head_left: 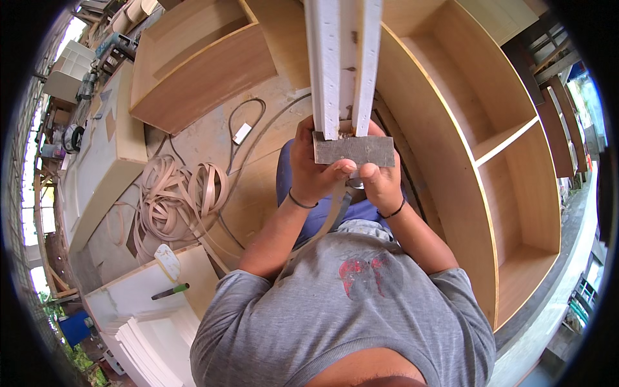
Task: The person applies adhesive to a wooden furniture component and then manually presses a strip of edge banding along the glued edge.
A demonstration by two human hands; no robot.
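A grey, rough-looking rectangular piece lies across the near end of a long white piece with two raised rails. My left hand grips the grey piece at its left end, its thumb along the lower edge. Holding the right end is my right hand, thumb bent against the same edge. The fingers of both hands curl behind, partly hidden. A tan strip hangs below the hands toward my lap.
At the right stands a long wooden shelf unit; an open wooden box is at the far left. Coiled edging strips and a cable lie on the left. A green marker rests on a white panel.
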